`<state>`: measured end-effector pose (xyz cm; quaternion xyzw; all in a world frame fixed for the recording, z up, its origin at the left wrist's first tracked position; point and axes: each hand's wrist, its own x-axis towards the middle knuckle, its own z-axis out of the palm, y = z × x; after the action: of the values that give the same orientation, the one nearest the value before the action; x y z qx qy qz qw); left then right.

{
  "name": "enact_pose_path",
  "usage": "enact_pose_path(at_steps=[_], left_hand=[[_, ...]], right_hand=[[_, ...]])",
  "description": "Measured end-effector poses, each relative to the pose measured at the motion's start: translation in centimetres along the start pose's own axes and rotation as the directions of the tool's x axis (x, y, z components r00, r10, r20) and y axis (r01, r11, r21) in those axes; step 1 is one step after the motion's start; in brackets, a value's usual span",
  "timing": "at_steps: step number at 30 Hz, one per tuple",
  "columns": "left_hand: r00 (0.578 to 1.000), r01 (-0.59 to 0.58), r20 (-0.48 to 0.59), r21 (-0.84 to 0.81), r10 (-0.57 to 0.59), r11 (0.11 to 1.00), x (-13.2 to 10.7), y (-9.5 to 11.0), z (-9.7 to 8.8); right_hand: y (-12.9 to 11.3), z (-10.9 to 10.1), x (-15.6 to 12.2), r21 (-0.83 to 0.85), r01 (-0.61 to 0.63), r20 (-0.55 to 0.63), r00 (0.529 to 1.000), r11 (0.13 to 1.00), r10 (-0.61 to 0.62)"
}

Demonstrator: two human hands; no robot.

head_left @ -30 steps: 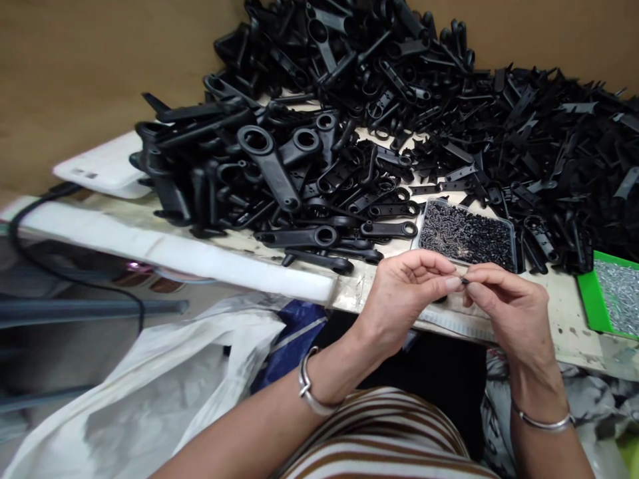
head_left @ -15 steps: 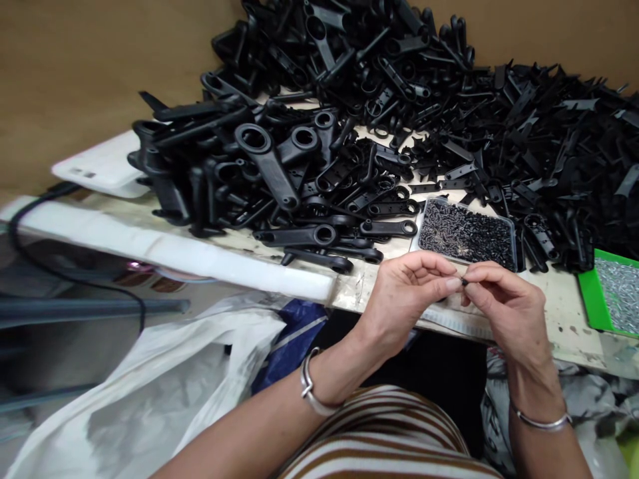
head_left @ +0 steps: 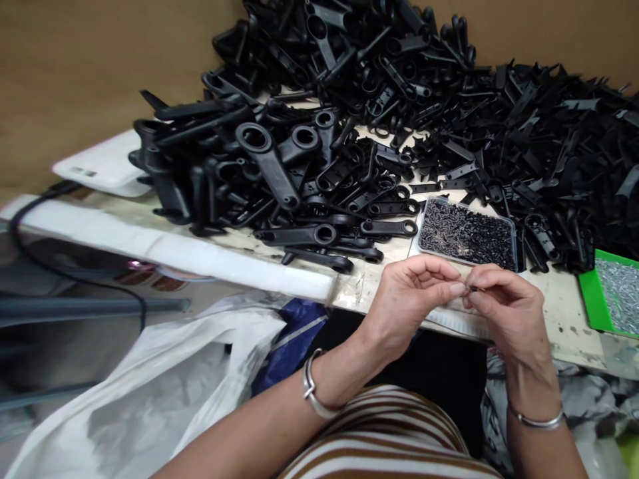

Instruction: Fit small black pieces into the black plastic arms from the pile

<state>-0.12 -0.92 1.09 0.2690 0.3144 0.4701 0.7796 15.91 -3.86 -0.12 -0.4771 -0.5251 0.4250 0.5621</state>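
Observation:
In front of my body, both hands meet fingertip to fingertip over the near table edge. My left hand (head_left: 407,296) is closed in a pinch, and what lies between its thumb and finger is too small to make out. A tiny black part (head_left: 474,289) shows at the fingertips of my right hand (head_left: 514,303), which is closed in a pinch on it. Just beyond the hands stands a clear plastic box (head_left: 418,247) full of small black pieces (head_left: 466,233). The fingers partly hide the small part.
Black plastic crank-like arms (head_left: 267,166) heap across the table, with thinner black pieces (head_left: 559,140) to the right. A green tray (head_left: 592,299) holds small silvery metal pieces. White foam (head_left: 174,246) lines the left edge, near a white device (head_left: 102,166) with a black cable.
My hands have shifted slightly to the right and down, still together. The black part now shows nearer the right fingertips. The heaps and containers are unmoved.

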Motion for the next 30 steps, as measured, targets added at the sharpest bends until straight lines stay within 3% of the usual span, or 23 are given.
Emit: enact_pose_path(at_steps=[6,12,20,30], left_hand=[[1.0,0.022,0.008,-0.015,-0.022,1.0,-0.1,-0.1,0.1],[1.0,0.019,-0.015,-0.009,-0.019,1.0,-0.1,-0.4,-0.2],[0.999,0.015,-0.038,-0.018,-0.015,1.0,-0.5,-0.5,0.0],[0.998,0.018,-0.053,-0.005,-0.018,1.0,-0.7,-0.9,0.1]], right_hand=[[0.2,0.2,0.1,0.064,-0.056,0.002,0.998,0.996,0.056],[0.5,0.3,-0.3,-0.002,-0.008,-0.021,1.0,1.0,0.008],[-0.7,0.4,-1.7,-0.409,0.121,-0.06,0.986,0.904,-0.158],[-1.2,0.8,-2.1,-0.6,0.233,-0.042,0.946,0.765,-0.321]])
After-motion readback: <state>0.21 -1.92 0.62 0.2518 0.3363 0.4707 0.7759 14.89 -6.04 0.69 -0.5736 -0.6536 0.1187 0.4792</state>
